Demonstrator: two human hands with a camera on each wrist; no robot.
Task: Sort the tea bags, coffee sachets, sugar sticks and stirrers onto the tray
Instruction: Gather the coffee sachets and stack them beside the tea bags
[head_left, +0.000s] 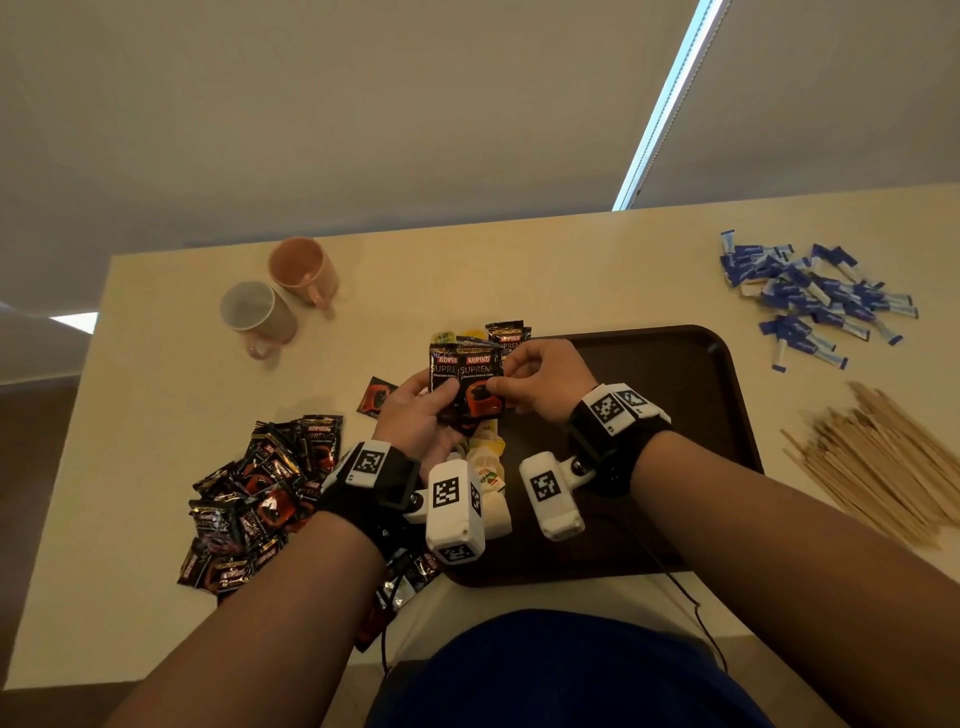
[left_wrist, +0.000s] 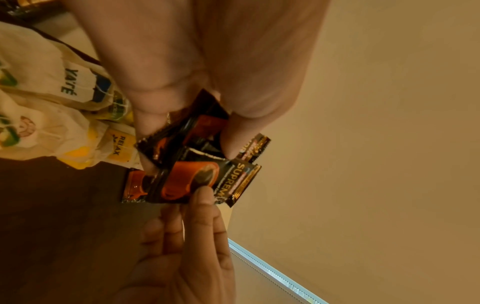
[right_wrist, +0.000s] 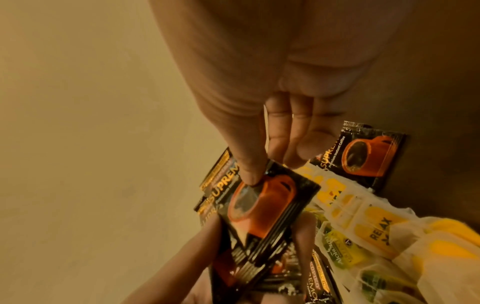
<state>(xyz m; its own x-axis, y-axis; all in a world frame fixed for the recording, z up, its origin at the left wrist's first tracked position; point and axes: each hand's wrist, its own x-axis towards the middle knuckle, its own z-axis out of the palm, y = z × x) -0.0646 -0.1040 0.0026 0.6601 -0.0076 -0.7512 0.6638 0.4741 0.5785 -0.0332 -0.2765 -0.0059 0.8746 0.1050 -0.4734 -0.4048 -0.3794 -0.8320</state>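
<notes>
Both hands hold a small stack of black and orange coffee sachets (head_left: 467, 387) above the left end of the dark brown tray (head_left: 675, 374). My left hand (head_left: 423, 415) grips the stack from below, thumb on its face. My right hand (head_left: 524, 376) pinches the front sachet (right_wrist: 262, 203) between thumb and fingers. White and yellow tea bags (head_left: 485, 457) lie in a row on the tray under the hands, also seen as tea bags (left_wrist: 64, 102) in the left wrist view. Another coffee sachet (right_wrist: 363, 156) rests on the tray beyond them.
A heap of coffee sachets (head_left: 254, 499) lies on the table at my left. Blue sugar sticks (head_left: 810, 296) are scattered at the far right, wooden stirrers (head_left: 878, 462) piled nearer. Two mugs (head_left: 280, 293) stand far left. One loose sachet (head_left: 375, 396) lies beside the tray.
</notes>
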